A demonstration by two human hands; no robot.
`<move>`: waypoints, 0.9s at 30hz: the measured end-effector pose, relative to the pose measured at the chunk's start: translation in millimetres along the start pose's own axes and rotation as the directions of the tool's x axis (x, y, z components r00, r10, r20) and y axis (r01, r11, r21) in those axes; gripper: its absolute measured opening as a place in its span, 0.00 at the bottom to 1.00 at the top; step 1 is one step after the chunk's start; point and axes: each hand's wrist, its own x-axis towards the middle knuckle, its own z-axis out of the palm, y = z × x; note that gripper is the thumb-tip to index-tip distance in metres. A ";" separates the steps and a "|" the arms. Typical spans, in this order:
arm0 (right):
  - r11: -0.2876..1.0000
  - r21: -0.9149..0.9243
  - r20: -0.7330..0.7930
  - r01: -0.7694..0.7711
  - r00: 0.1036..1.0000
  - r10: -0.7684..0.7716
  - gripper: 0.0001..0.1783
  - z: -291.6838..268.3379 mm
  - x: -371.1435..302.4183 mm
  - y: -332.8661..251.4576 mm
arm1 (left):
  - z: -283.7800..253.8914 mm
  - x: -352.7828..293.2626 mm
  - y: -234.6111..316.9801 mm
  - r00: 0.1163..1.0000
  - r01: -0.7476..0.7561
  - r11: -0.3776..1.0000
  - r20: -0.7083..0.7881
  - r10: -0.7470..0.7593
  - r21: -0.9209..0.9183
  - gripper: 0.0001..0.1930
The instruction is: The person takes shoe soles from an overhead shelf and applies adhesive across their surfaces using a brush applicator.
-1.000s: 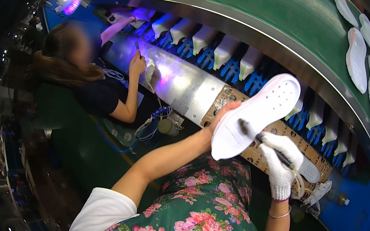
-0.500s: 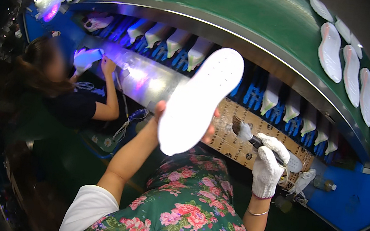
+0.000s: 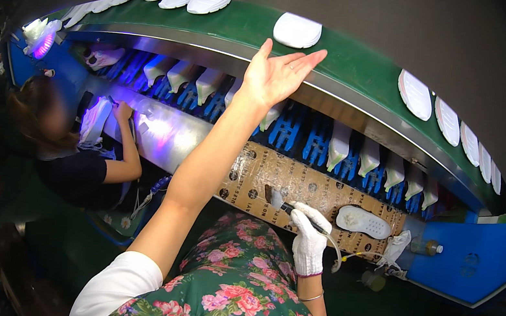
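Observation:
My left hand (image 3: 273,77) is bare and empty, stretched forward with palm up and fingers spread. Just beyond its fingertips, a white shoe sole (image 3: 297,30) lies on the green conveyor belt (image 3: 353,55). In a white knitted glove, my right hand (image 3: 309,248) is closed around the handle of a brush (image 3: 274,198). The brush's dark bristles point left over the cardboard-covered bench (image 3: 250,174). To the right of that glove, another white sole (image 3: 364,222) rests on the cardboard.
More white soles (image 3: 415,94) line the belt. Below it, white shoe uppers (image 3: 339,146) sit among blue racks (image 3: 286,130). A clear bottle (image 3: 426,247) and crumpled white plastic (image 3: 396,247) are at the right. A co-worker (image 3: 80,152) handles a white shoe under purple light at left.
The white sole has left my left hand, which has reached forward and opened; a sole now lies on the belt beyond it. My right hand with the brush has shifted left and nearer.

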 end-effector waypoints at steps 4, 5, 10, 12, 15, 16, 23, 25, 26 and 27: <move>0.999 0.016 -0.057 -0.051 0.997 0.052 0.12 -4.0 -0.8 2.7 | 10.5 -23.0 -0.8 0.984 -0.164 0.530 0.102 0.144 0.832 0.29; 0.999 0.018 -0.062 -0.038 0.997 0.039 0.12 -5.2 0.1 5.0 | 4.5 -18.3 4.4 0.937 -0.309 0.251 0.248 0.248 0.917 0.26; 0.998 -0.007 -0.004 -0.068 0.998 0.068 0.12 3.0 0.2 12.5 | 2.8 41.8 55.9 0.758 -0.147 -0.819 0.595 0.267 0.555 0.45; 0.997 -0.024 0.001 -0.070 0.998 0.070 0.12 8.7 -1.1 13.8 | 0.6 57.0 53.2 0.823 -0.141 -0.852 0.538 0.182 0.504 0.47; 0.996 -0.070 -0.008 -0.057 0.998 0.056 0.11 11.4 -0.7 15.3 | -7.7 63.1 42.8 0.758 -0.212 -0.913 0.649 0.072 0.349 0.49; 0.997 -0.061 -0.020 -0.041 0.999 0.040 0.12 11.4 -1.4 14.0 | -3.0 60.8 50.7 0.767 -0.241 -0.883 0.637 0.082 0.404 0.48; 0.989 0.018 -0.106 -0.145 0.984 0.146 0.12 -2.6 -3.7 16.8 | 40.6 1.3 211.5 0.578 0.572 -0.819 0.681 0.450 0.055 0.25; 0.987 0.002 -0.092 -0.163 0.982 0.163 0.12 0.8 -3.4 17.9 | 44.7 -21.7 248.4 0.625 0.113 -0.974 0.749 0.222 0.194 0.15; 0.984 -0.005 -0.092 -0.176 0.980 0.175 0.13 2.0 -1.5 18.7 | 38.8 -31.1 239.3 0.650 0.034 -0.965 0.728 0.218 0.259 0.09; 0.984 -0.011 -0.093 -0.179 0.980 0.177 0.13 4.5 -0.7 19.4 | 32.7 -42.7 227.6 0.650 0.037 -0.964 0.726 0.224 0.265 0.09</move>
